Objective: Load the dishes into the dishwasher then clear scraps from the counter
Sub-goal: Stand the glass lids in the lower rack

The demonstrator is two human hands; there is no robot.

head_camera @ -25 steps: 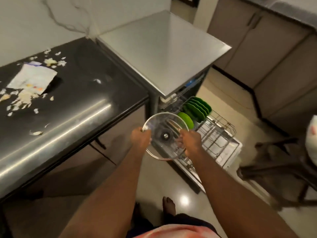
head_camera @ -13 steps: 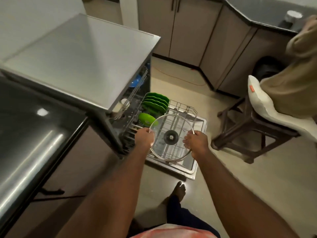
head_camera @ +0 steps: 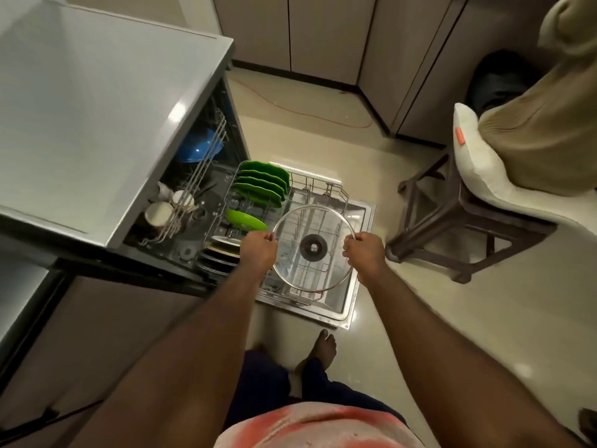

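Note:
A round glass lid (head_camera: 323,270) with a metal rim and a dark centre knob hangs above the pulled-out lower rack (head_camera: 336,189) of the open dishwasher (head_camera: 97,124). My left hand (head_camera: 258,250) grips the lid's left rim and my right hand (head_camera: 363,252) grips its right rim. Several green plates (head_camera: 261,182) stand on edge at the rack's far left, with one green dish (head_camera: 245,219) nearer. Dark and white plates (head_camera: 219,250) sit at the rack's near left, partly hidden by my left hand. The upper rack holds a blue bowl (head_camera: 197,148) and white cups (head_camera: 158,213).
The dishwasher door (head_camera: 358,279) lies open flat on the floor. A dark wooden stool (head_camera: 452,227) with a white cushion and beige cloth stands right of it. Cabinets line the back wall. My bare foot (head_camera: 321,349) stands just before the door. An orange cord (head_camera: 323,111) lies on the floor.
The view has swung from the scrap-strewn counter to above the dishwasher. Both hands have carried the lid over the lower rack, still gripping its rim.

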